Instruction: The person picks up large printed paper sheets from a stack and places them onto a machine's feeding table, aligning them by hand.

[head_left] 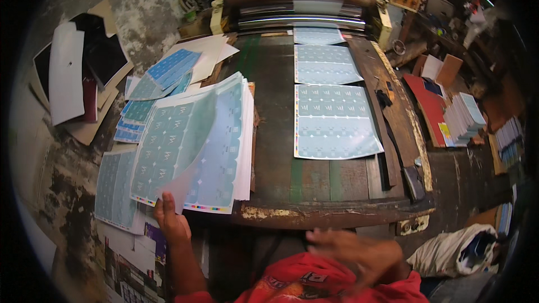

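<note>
My left hand (171, 221) pinches the near lower edge of a printed teal sheet (163, 157). This sheet curls up on its right side, over a tall stack of similar printed sheets (216, 174) left of the table's middle. My right hand (356, 252) is in front of my red shirt, below the table's front edge. It is blurred by motion, with its fingers stretched out and nothing visible in them. Three printed sheets lie in a row on the table, the nearest sheet (334, 120) lifting slightly at its right edge.
A roller machine (303, 14) stands at the table's (269, 134) far end, with a pale sheet on it. Loose blue prints (174, 69) lie left. A wooden rail (379, 140) runs along the right. Beyond are a stack of cards (465, 116) and a white sack (449, 252).
</note>
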A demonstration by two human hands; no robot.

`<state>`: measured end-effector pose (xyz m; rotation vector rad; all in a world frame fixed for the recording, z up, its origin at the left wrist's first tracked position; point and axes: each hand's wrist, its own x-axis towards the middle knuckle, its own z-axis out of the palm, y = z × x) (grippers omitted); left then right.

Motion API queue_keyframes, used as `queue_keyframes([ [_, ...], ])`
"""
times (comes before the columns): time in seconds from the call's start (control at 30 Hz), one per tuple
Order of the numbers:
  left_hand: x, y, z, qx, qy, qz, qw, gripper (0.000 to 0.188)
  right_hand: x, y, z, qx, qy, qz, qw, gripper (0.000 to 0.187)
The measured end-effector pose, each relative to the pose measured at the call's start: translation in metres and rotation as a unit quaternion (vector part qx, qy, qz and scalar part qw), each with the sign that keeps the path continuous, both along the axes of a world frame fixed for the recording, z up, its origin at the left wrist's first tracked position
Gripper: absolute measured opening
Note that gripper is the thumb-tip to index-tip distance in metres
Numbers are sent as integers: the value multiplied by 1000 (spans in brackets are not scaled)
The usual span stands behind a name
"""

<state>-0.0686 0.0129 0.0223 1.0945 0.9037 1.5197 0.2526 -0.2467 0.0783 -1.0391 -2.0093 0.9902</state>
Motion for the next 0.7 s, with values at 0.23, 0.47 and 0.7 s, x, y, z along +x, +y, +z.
queue_keyframes([
  [0.23,48,-39,24,412,358,-370,752,30,5,22,-108,-231,394,-160,875,93],
  [0.47,62,-75,29,404,607,-238,642,49,-19,11,-166,-299,579,-394,648,41],
  [0.7,46,-22,1,302,547,-132,770,48,-45,-43,-232,-377,605,-429,555,33],
])
